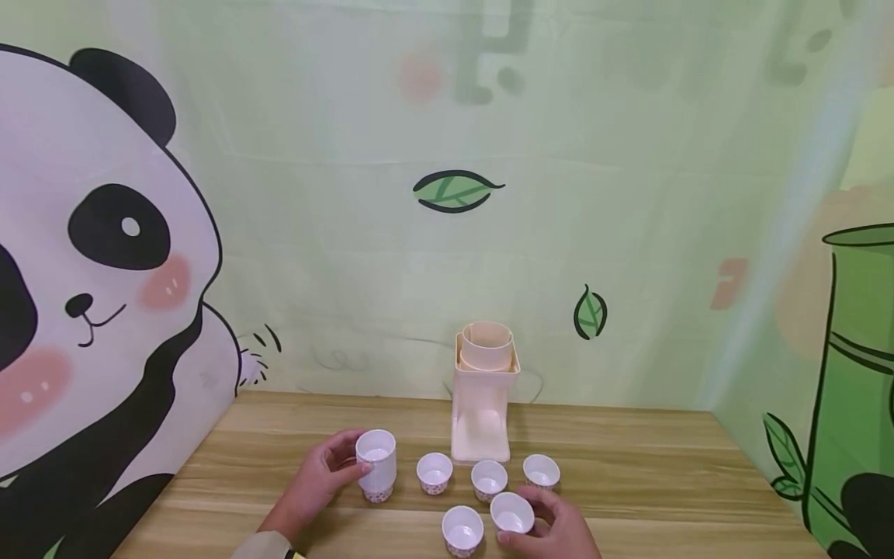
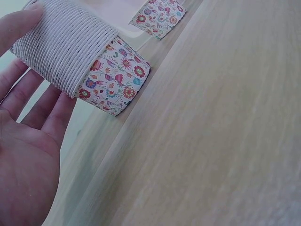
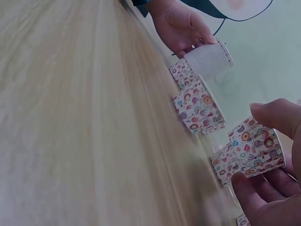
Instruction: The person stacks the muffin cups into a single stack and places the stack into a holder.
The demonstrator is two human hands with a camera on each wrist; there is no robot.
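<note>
In the head view, my left hand (image 1: 317, 477) is at the side of a tall stack of nested paper cups (image 1: 378, 470), thumb in front and fingers behind. Close rims ring the stack in the left wrist view, and its lowest paper cup (image 2: 115, 77) shows a colourful floral print near the wood. My right hand (image 1: 559, 532) pinches a single floral paper cup (image 1: 512, 514) between thumb and fingers, mouth up. Just left of that one stands another paper cup (image 1: 462, 531). Behind it are more: a middle cup (image 1: 489, 481), a left cup (image 1: 434, 473) and a right cup (image 1: 541, 472).
A pale pink plastic stand (image 1: 480, 423) with a round tube (image 1: 486, 347) in its top rises at the back of the wooden table (image 1: 649, 466). Behind the table hangs a green backdrop (image 1: 335, 233) printed with a panda, leaves and bamboo.
</note>
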